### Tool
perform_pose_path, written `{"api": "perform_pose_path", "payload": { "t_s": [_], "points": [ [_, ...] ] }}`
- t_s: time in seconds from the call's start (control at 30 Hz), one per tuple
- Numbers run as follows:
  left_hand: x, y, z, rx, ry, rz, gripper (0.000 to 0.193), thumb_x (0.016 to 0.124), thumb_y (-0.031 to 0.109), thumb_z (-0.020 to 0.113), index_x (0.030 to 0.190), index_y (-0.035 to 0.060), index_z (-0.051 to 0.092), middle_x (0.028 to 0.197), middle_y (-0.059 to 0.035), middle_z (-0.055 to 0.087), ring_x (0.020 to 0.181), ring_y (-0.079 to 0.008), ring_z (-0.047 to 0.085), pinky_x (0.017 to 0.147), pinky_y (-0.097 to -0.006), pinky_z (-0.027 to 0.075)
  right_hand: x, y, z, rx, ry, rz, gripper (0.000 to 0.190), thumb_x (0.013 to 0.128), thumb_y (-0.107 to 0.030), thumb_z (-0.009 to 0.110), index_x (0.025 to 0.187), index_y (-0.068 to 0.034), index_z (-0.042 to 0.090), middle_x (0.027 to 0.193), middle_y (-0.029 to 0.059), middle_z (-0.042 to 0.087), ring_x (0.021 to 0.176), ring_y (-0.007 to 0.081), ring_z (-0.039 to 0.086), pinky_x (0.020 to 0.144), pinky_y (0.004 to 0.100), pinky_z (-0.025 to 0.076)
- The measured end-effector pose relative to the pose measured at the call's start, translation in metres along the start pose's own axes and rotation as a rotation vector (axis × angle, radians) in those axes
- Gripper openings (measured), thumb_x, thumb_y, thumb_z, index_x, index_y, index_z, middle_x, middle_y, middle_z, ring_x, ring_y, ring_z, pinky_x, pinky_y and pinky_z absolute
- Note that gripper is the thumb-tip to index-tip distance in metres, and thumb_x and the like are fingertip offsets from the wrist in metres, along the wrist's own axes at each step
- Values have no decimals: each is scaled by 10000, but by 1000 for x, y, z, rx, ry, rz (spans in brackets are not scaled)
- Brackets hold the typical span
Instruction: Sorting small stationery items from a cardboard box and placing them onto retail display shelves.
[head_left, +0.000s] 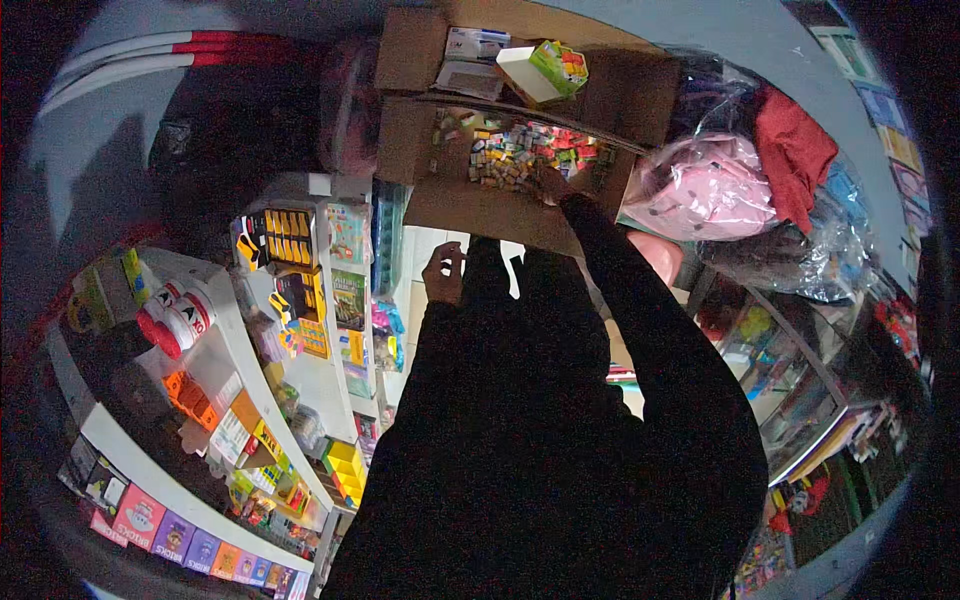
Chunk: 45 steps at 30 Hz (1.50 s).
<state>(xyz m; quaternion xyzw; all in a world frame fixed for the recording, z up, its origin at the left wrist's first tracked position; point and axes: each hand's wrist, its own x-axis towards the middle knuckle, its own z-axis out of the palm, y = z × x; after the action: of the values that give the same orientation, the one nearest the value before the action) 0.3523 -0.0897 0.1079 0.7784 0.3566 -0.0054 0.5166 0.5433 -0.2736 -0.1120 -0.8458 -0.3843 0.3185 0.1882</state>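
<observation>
An open cardboard box (495, 210) stands in front of me at the top of the view. Small multicoloured block-shaped pieces (502, 157) lie heaped inside it, greyish and yellow towards the left, red and green towards the right. My right hand (551, 186) reaches over the near wall to the pile's front edge. Its fingertips are in shadow, so whether they pinch a piece cannot be told. My left hand (444, 276) is raised outside the box, near its lower left side. Its fingers are curled but apart, with the pale floor showing between them and no object visible.
Behind the pile, a green-and-white carton (555, 71) leans beside a white-and-blue box (476, 43). Plastic-wrapped pink goods (705, 187) and a red cloth (799, 150) crowd the right. Stocked white shelves (315, 382) line the left; a glass display case (780, 360) stands lower right.
</observation>
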Motion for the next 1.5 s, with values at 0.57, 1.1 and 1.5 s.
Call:
{"api": "perform_pose_path", "payload": {
  "t_s": [0.57, 1.1, 1.5],
  "points": [
    [17, 10, 6, 94, 6, 125, 147, 802, 162, 517, 892, 50, 550, 716, -82, 590, 630, -171, 567, 587, -289, 444, -25, -35, -56, 668, -236, 312, 410, 786, -290, 482, 1119, -53, 451, 1141, 118, 476, 1056, 263, 444, 878, 374, 361],
    [29, 38, 18, 90, -74, 172, 181, 793, 203, 535, 866, 43, 578, 761, -111, 587, 674, -190, 570, 593, -298, 449, -28, 2, -2, 508, -238, 100, 437, 819, -254, 449, 1205, -61, 379, 1204, 116, 394, 1055, 225, 392, 824, 360, 359],
    [53, 71, 41, 30, -92, 168, 255, 804, 297, 515, 920, 73, 554, 832, -91, 571, 779, -168, 541, 714, -293, 418, -18, 18, 53, 74, -69, -19, 409, 768, -321, 455, 1132, -135, 441, 981, 130, 545, 850, 290, 533, 703, 404, 437]
  ]
}}
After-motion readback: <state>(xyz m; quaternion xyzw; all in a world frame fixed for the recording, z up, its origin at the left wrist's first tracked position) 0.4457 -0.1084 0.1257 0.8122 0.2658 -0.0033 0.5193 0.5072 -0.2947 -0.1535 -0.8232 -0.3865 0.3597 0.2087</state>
